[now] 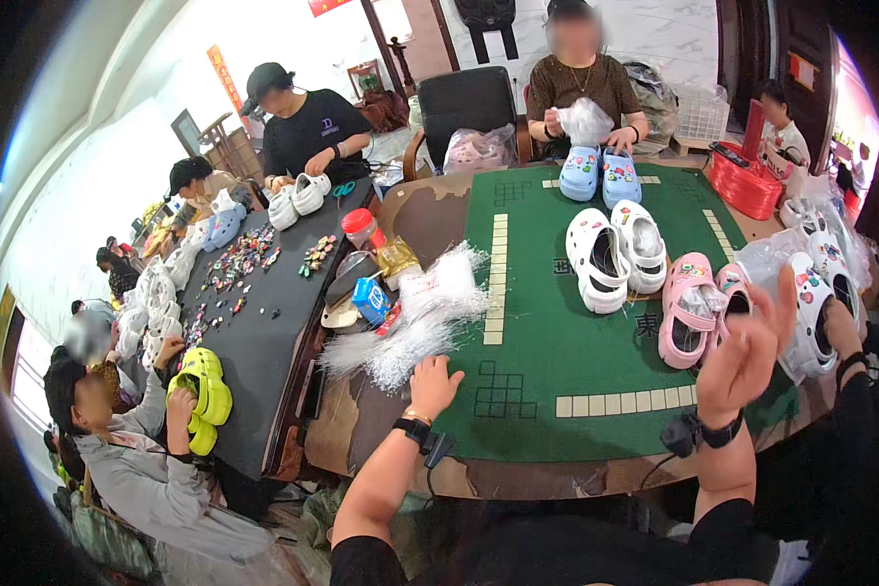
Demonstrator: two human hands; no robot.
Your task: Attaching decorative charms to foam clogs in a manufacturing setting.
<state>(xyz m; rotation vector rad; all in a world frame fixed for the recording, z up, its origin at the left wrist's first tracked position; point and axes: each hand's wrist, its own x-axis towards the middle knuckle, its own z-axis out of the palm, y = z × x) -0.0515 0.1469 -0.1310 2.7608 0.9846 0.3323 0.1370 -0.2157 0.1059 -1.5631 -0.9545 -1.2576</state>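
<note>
Worker [166, 488] at lower left held lime clogs [207, 381] beside a dark table [264, 342] strewn with charms [239, 249]. Left of centre, white strands [415, 332] lay fanned in a loose heap. The left hand [434, 388] was at their lower right edge, fingers slightly spread, nothing visible in its hold; contact with the strands could not be told.

On the green mat [547, 361], right of centre, stood blue clogs [581, 174] under a second worker's hands, then white clogs [598, 264]. Pink clogs [689, 311] stood nearer, at the mat's right side. The right hand [742, 366] was raised in front of them, fingers bent upward; whether it pinched a thin strand could not be told. At the right edge, another person's hand [840, 327] was inside a white clog [809, 308].

Step in hand, as judged: picking out a strand for the pink pair. The next move called for a fingertip pinch on one strand, without dragging its neighbours.
</note>
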